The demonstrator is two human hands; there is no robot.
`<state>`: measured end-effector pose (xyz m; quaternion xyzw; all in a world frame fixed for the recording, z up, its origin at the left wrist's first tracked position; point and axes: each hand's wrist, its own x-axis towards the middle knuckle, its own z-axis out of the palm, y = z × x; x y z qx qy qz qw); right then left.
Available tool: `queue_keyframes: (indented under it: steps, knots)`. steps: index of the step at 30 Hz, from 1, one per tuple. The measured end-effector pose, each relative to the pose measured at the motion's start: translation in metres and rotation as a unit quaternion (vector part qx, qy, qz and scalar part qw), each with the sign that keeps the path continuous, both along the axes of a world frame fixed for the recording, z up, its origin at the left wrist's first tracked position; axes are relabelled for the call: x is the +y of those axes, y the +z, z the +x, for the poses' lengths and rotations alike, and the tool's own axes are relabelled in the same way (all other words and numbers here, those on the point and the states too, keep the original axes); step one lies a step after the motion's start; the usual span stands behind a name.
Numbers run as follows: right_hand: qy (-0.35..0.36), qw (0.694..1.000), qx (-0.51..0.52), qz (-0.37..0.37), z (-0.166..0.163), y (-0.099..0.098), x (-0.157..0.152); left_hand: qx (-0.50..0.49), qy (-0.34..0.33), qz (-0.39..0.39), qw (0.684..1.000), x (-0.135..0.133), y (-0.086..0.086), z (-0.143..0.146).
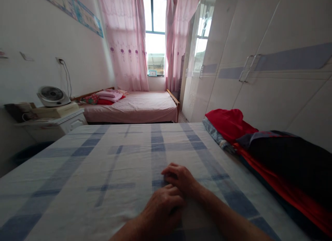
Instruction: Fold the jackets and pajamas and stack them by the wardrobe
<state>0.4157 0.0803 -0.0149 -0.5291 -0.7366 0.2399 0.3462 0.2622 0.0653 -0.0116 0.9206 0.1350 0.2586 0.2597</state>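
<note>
My left hand [162, 208] and my right hand [180, 178] rest close together on a blue and white checked sheet [103, 165] that covers the bed in front of me. Both hands lie knuckles up with the fingers curled down onto the cloth, the right a little further away than the left. I cannot make out whether they pinch the fabric. A pile of red and dark clothes [272, 158] lies on the bed to the right of my hands, against the wardrobe.
A white wardrobe [259, 78] with handles runs along the right wall. A second bed with a pink sheet [135, 106] and folded bedding stands under the curtained window. At the left, a white bedside cabinet [57, 123] carries a small fan [53, 95].
</note>
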Motion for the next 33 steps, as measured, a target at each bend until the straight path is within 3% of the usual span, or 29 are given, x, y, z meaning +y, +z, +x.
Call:
queue_keyframes:
  steps: [21, 33]
  knots:
    - [0.005, 1.0, 0.0, 0.002, 0.0006, 0.0012, -0.0021, 0.019, -0.01, -0.006, 1.0, 0.0022, -0.0015, -0.0031]
    - [-0.003, 1.0, -0.017, 0.026, -0.0023, 0.0016, -0.0023, 0.036, 0.006, -0.026, 0.999, -0.0019, 0.0065, -0.0027]
